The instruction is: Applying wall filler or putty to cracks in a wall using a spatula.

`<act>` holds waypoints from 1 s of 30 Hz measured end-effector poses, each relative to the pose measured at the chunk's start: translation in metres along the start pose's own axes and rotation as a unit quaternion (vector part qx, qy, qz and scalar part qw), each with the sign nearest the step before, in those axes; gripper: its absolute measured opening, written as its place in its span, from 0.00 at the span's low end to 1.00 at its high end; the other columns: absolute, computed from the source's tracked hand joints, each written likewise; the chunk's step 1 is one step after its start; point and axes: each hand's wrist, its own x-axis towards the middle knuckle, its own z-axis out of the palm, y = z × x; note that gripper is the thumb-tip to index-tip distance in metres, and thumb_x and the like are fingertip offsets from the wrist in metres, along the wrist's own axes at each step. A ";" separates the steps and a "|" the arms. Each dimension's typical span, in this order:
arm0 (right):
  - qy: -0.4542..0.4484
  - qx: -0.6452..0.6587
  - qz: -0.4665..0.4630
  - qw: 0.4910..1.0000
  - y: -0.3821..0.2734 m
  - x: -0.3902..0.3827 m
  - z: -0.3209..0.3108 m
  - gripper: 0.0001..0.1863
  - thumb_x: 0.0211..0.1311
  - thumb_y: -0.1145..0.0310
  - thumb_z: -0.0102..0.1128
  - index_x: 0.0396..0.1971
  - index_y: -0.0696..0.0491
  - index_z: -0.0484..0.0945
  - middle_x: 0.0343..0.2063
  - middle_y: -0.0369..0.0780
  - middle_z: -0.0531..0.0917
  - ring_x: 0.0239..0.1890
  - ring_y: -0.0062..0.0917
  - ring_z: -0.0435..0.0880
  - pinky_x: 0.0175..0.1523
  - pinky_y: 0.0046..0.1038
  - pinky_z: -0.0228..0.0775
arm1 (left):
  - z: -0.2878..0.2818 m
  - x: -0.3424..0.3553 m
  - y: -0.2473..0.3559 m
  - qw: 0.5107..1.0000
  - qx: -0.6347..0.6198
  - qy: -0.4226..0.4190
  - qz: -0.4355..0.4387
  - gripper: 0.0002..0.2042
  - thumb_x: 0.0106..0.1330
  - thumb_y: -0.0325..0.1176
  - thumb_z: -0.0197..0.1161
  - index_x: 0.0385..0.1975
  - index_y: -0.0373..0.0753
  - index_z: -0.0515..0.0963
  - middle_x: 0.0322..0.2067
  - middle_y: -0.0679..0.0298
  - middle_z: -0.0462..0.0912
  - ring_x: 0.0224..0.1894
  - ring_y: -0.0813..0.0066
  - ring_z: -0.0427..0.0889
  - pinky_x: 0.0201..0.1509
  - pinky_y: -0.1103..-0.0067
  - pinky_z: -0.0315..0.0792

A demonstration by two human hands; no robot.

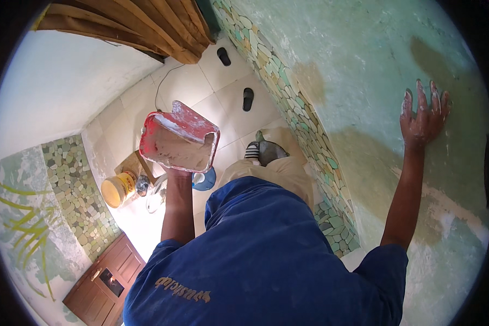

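My left hand point(177, 175) holds up a red plastic tub point(214, 142) from beneath, so its fingers are hidden. Inside the tub lies a greyish-brown paste point(174, 148), and white residue coats the raised red side. To the right, my right hand point(422, 120) rests against the green-painted wall point(364, 70) with its fingers spread, whitish smears on the fingertips. Darker damp-looking patches and pale scraped areas mark this wall around the hand.
Pebble-pattern tiles point(288, 92) line the wall's lower part. A yellow bucket point(118, 189), a blue container point(205, 180) and two black slippers point(248, 99) are on the tiled floor point(201, 92). A brown curtain point(141, 27) hangs at the far left; a wooden door point(106, 277) stands lower left.
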 end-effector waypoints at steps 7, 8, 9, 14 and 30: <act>-0.007 -0.021 -0.012 1.000 -0.004 -0.002 -0.004 0.20 0.60 0.57 0.67 0.53 0.40 0.79 0.57 0.36 0.77 0.62 0.41 0.72 0.64 0.46 0.61 | -0.005 0.010 -0.015 0.999 0.025 -0.045 -0.001 0.34 0.67 0.67 0.44 0.63 0.49 0.67 0.59 0.61 0.73 0.59 0.58 0.73 0.64 0.58 0.67; -0.008 -0.018 -0.013 1.000 -0.005 -0.003 -0.006 0.20 0.60 0.57 0.67 0.53 0.40 0.79 0.57 0.36 0.77 0.62 0.41 0.72 0.64 0.46 0.61 | -0.004 0.010 -0.016 0.999 0.025 -0.042 0.001 0.34 0.67 0.67 0.44 0.63 0.49 0.67 0.59 0.61 0.73 0.59 0.58 0.73 0.64 0.58 0.67; -0.007 -0.005 -0.015 1.000 -0.004 -0.004 -0.006 0.19 0.60 0.58 0.67 0.52 0.41 0.79 0.57 0.36 0.77 0.62 0.41 0.72 0.65 0.46 0.61 | -0.005 0.015 -0.019 0.999 0.025 -0.034 0.002 0.34 0.67 0.67 0.45 0.63 0.49 0.67 0.59 0.61 0.73 0.59 0.58 0.73 0.64 0.57 0.67; 0.027 0.043 -0.026 0.998 -0.007 -0.004 0.000 0.16 0.62 0.59 0.65 0.49 0.44 0.80 0.56 0.37 0.79 0.61 0.41 0.73 0.67 0.47 0.58 | -0.006 0.014 -0.045 0.999 0.038 0.014 0.014 0.34 0.66 0.67 0.46 0.63 0.50 0.68 0.59 0.61 0.73 0.59 0.58 0.74 0.64 0.57 0.67; 0.089 0.246 0.081 0.962 -0.130 -0.106 0.109 0.12 0.68 0.68 0.53 0.46 0.57 0.78 0.46 0.47 0.81 0.60 0.49 0.73 0.66 0.54 0.60 | -0.120 -0.003 -0.096 0.991 0.064 0.103 0.049 0.33 0.63 0.67 0.50 0.62 0.52 0.70 0.59 0.62 0.74 0.60 0.58 0.74 0.63 0.54 0.67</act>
